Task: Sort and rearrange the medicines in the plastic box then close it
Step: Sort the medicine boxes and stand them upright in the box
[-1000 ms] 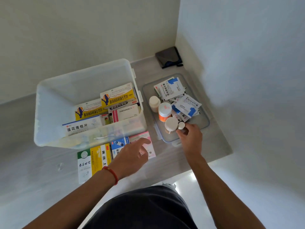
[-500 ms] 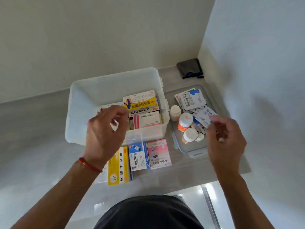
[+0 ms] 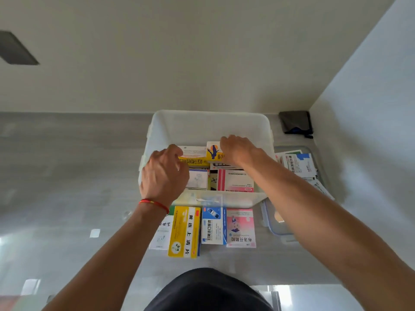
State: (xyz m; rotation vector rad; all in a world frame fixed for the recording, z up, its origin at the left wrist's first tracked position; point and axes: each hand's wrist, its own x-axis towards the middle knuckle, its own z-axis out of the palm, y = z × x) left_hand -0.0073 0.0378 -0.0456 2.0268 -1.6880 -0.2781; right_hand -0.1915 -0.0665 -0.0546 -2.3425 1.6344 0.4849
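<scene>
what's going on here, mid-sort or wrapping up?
Mid-sort. A person has both hands in the clear plastic box: the left hand and right hand each grip a yellow medicine carton standing among other cartons inside. Four more boxes lie in a row on the counter in front. The lid sits to the right, upturned, holding loose sachets, so the box is not closed yet.

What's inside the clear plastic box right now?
The clear plastic box holds medicine cartons: yellow cartons under both hands, a pink-striped white carton nearer. Hands hide whatever lies beneath.
</scene>
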